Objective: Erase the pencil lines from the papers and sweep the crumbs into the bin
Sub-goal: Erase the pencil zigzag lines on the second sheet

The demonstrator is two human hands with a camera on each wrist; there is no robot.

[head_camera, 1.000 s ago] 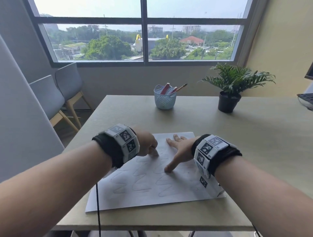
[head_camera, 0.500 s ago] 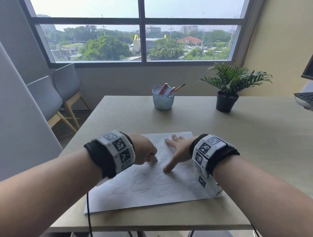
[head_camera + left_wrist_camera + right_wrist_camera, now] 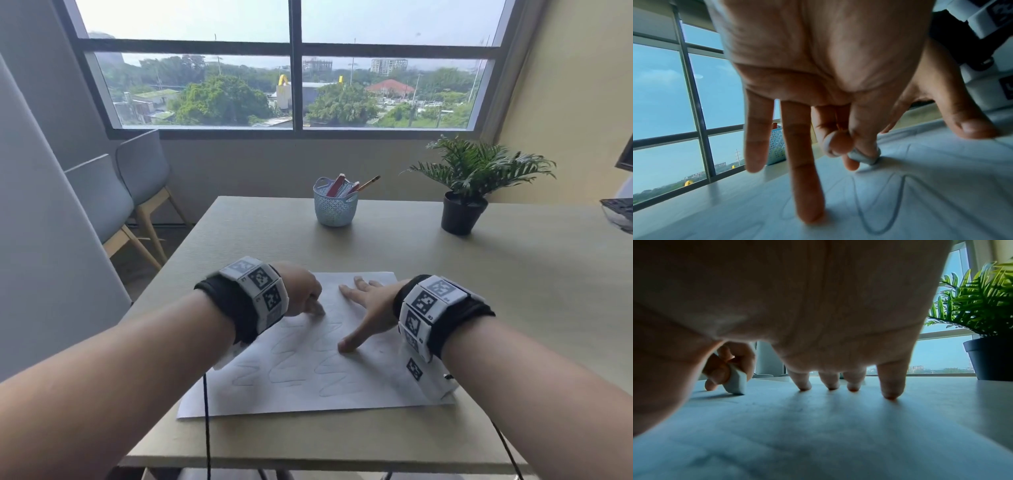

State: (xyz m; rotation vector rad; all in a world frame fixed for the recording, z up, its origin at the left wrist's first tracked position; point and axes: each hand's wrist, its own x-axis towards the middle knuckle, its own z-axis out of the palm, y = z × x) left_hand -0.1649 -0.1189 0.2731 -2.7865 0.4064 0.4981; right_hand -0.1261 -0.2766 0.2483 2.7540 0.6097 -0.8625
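Observation:
A white sheet of paper (image 3: 308, 387) with wavy pencil lines (image 3: 287, 371) lies near the table's front edge. My left hand (image 3: 301, 291) pinches a small white eraser (image 3: 865, 158) between thumb and forefinger, its tip pressed on the paper at the upper end of the lines. The same eraser (image 3: 736, 382) shows in the right wrist view, tilted on the sheet. My right hand (image 3: 366, 305) lies flat on the paper to the eraser's right, fingers spread, with fingertips (image 3: 890, 394) and thumb pressing the sheet down.
A light blue basket (image 3: 335, 205) with pencils and pens stands at the back middle of the wooden table (image 3: 513, 291). A potted plant (image 3: 464, 192) stands at the back right. Two grey chairs (image 3: 113, 192) are left of the table. A dark device (image 3: 620, 210) sits at the far right edge.
My left hand with the eraser has shifted slightly back and forth over the top of the pencil lines. The right hand has stayed pressed on the paper.

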